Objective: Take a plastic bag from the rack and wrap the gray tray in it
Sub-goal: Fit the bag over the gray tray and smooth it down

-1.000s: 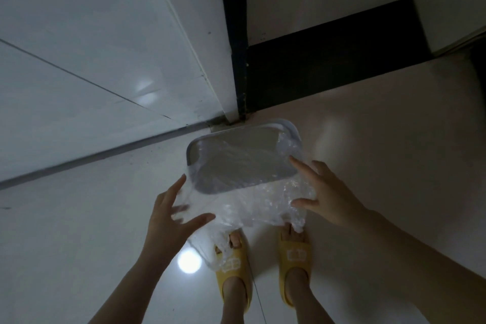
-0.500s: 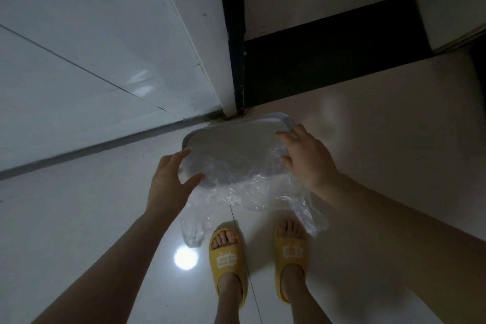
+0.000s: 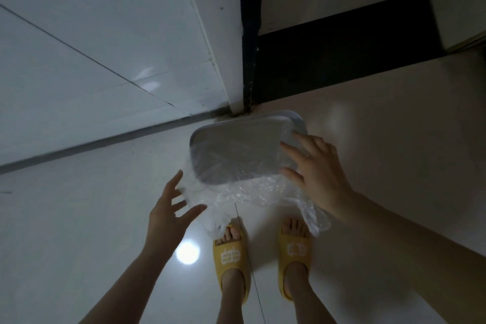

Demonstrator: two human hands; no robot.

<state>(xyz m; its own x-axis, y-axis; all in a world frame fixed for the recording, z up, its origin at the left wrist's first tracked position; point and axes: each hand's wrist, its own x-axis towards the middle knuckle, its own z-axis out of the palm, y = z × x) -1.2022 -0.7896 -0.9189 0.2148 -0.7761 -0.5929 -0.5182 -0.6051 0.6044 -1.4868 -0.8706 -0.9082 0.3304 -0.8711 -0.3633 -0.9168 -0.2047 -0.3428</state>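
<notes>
Two yellow slippers (image 3: 263, 260) stand on a glossy pale floor (image 3: 79, 218) beside a round light reflection (image 3: 187, 253).

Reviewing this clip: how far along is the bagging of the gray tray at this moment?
Done: the plastic bag is off the rack and partly over the gray tray. In hand: the right hand grips the tray's right edge; the left hand is spread open at the loose plastic. Left: the tray's far rim is bare, and bag ends dangle toward the yellow slippers.
</notes>
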